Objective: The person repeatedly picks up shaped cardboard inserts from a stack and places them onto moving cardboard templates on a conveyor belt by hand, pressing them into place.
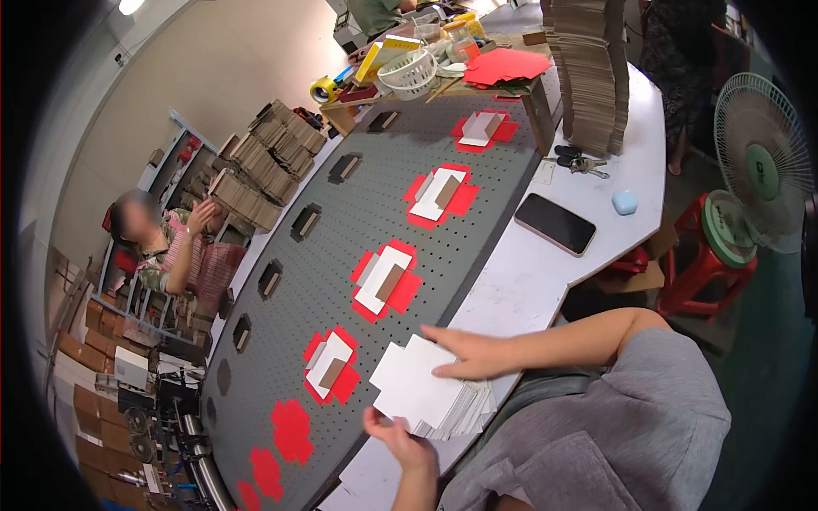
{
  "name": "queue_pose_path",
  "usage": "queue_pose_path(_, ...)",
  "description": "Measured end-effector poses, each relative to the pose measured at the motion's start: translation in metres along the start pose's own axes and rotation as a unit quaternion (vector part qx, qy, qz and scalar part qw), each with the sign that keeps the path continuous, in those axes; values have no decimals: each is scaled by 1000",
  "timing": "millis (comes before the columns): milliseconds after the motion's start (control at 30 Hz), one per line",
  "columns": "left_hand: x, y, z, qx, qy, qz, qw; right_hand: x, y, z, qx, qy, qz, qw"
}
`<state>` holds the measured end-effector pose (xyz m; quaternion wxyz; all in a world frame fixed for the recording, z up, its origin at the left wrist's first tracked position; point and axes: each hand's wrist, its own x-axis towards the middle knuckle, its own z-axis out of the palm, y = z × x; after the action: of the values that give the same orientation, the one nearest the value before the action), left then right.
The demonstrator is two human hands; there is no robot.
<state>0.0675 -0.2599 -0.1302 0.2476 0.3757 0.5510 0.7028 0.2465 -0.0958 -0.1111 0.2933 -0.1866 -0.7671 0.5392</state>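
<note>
A thick stack of white die-cut cards lies at the near edge of the conveyor belt, its lower layers fanned out. My right hand is at the stack's upper side, thumb over the top card and fingers stretched out. At the lower corner of the stack is my left hand, fingers apart, close to the card edge; whether it touches is unclear. Beyond it on the belt sits a red cut-out sheet bearing a white card and a brown board piece.
The dotted grey belt carries several similar sets, flat red sheets and dark pieces. A phone, keys and a tall board stack occupy the white table. A fan stands right; a co-worker sits opposite.
</note>
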Motion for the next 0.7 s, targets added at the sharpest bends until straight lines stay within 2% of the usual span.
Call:
queue_pose_path(33,11,32,16,33,94,-38,994,2,-6,-17,-19,5,5,1000)
queue_pose_path(100,51,65,-7,109,83,159,978,12,-21,-55,-54,36,19,998)
queue_pose_path(167,80,127,7,119,52,369,920,33,-19,-84,34,113,25,993)
queue_pose_path(233,88,183,17,125,2,512,850,61,9,-93,107,236,-12,966)
queue_pose_path(267,84,198,17,124,18,511,851,69,31,-90,99,222,-13,970)
queue_pose_path(333,79,212,8,76,-186,613,764,76,70,-84,1,334,-102,937)
queue_pose_path(367,72,198,14,34,-123,608,784,76,72,-82,3,303,-70,950)
queue_pose_path(400,69,191,19,37,-93,616,782,77,74,-76,2,271,-41,962)
queue_pose_path(467,75,183,23,-20,-178,515,838,72,80,-64,-31,262,-63,962)
queue_pose_path(500,81,181,16,-26,-149,518,842,70,68,-58,-32,251,-57,966)
queue_pose_path(533,86,180,7,-111,-286,451,838,66,58,-54,-33,243,-43,969)
queue_pose_path(567,84,178,-1,-199,-420,371,804,67,61,-53,-33,250,-66,965)
queue_pose_path(600,70,183,8,-325,-355,328,813,69,59,-51,-49,240,-50,968)
queue_pose_path(667,37,201,24,-469,-273,254,801,73,55,-49,-10,273,-89,958)
queue_pose_path(700,23,213,25,-497,-214,215,813,74,55,-46,10,262,-73,962)
